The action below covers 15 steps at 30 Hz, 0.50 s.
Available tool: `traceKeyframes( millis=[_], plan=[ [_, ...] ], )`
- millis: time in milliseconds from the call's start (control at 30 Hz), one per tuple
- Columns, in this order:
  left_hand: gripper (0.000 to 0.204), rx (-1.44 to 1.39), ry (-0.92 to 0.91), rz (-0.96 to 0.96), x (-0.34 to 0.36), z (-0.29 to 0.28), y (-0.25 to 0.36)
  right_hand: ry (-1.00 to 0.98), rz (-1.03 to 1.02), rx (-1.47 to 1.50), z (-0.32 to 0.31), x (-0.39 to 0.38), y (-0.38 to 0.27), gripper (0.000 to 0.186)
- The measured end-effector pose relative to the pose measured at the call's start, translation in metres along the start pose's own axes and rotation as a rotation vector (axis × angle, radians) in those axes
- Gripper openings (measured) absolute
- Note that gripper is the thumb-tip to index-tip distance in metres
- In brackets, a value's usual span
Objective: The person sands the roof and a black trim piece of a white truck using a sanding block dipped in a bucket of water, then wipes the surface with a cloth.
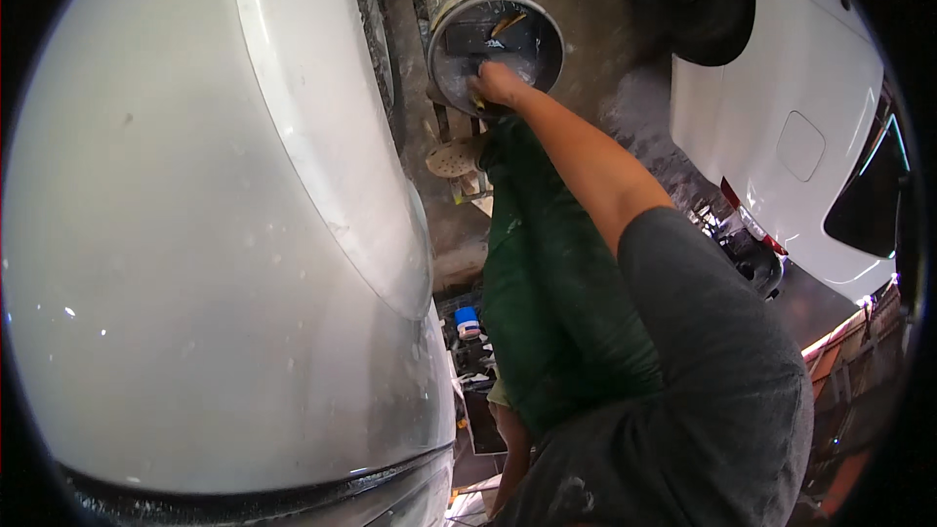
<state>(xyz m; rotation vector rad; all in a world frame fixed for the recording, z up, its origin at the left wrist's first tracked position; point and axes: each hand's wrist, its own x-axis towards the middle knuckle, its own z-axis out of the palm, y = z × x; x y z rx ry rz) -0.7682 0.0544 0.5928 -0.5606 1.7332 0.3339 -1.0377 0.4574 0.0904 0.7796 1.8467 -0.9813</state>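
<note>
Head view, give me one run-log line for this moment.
right hand: reaching into bucket | left hand: not in view | sanding disc: below bucket | car panel: at person's left

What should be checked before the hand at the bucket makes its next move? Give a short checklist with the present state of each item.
1. Right hand reaches the round bucket: ok, it is in the opening.
2. Grip on anything inside: cannot tell, fingers are hidden.
3. Bucket upright on the ground: ok.
4. Left hand in view: not ok, not visible.
5. Sanding disc beside the bucket clear of the arm: ok.
6. Grey car panel untouched by the arm: ok.
</note>
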Motion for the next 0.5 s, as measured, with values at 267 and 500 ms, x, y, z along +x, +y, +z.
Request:
traceKeyframes(
  millis=[267, 500],
  plan=[
    [0.044, 0.001, -0.038, -0.129, 0.001, -0.032, 0.044, -0.195, 0.255, 1.124, -0.057, -0.053, 0.033, 0.042],
    [0.05, -0.092, -0.002, -0.081, -0.004, -0.043, 0.075, -0.164, 0.16, 1.624, -0.096, -0.076, 0.02, 0.057]
  ],
)
